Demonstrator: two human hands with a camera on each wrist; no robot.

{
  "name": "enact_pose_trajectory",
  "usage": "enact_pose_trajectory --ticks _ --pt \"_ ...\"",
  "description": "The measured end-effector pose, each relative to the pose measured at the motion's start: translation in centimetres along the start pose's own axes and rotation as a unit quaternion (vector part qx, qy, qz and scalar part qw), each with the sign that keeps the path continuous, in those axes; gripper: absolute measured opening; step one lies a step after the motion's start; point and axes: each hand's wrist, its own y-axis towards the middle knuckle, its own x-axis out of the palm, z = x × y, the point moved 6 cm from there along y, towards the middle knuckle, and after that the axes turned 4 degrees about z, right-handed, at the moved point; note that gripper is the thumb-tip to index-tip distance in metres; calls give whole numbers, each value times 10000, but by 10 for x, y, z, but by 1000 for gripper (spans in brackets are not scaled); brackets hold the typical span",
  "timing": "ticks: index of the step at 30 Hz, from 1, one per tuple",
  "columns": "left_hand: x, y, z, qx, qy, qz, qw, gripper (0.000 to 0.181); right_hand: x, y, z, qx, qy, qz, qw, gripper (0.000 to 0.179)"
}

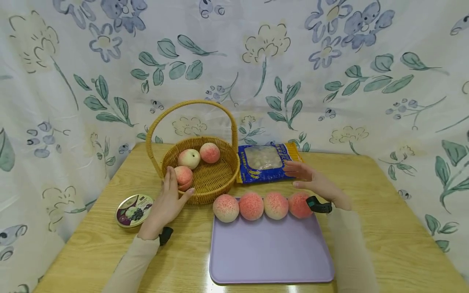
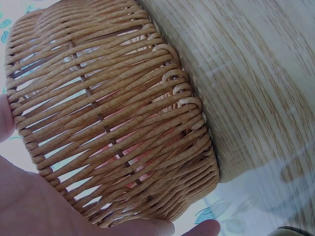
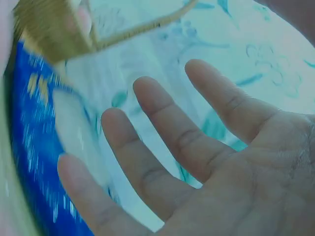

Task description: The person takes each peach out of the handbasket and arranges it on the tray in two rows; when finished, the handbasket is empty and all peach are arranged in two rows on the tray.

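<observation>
My left hand [image 1: 168, 201] lies against the front left side of a wicker basket [image 1: 205, 198], fingers extended along its outside and thumb at the rim. The left wrist view shows the basket's woven wall [image 2: 113, 113] close up beside the palm. Three peaches sit inside: a pale one [image 1: 187, 161], a pinker one [image 1: 210, 153] and another [image 1: 184, 176] near the left fingers. My right hand [image 1: 316, 183] hovers with spread fingers by the right end of a blue and yellow food bag [image 1: 261, 176]. Nothing is in its palm [image 3: 236, 182].
Several peaches [image 1: 251, 206] line the far edge of a lilac tray [image 1: 271, 252] in front of the basket. A round tin [image 1: 134, 209] stands left of my left hand. The basket's tall handle [image 1: 194, 102] arches upward. A floral curtain hangs behind the wooden table [image 1: 395, 228].
</observation>
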Motion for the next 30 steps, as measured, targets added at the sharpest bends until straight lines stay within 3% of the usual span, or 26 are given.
enact_pose_trajectory --ticks 8,15,24,30 --pt "-2 -2 -2 -57 -11 77 10000 96 39 76 -30 -82 568 -802 9951 57" --pt "0 -2 0 -27 -63 96 9999 95 83 131 -43 82 814 -1371 9872 66" --pt "-1 -1 1 -42 -28 145 9999 95 146 177 -37 545 1259 -1835 9734 56" --pt "0 -2 -1 -78 -14 108 9999 95 184 199 -32 970 918 -1921 9722 55"
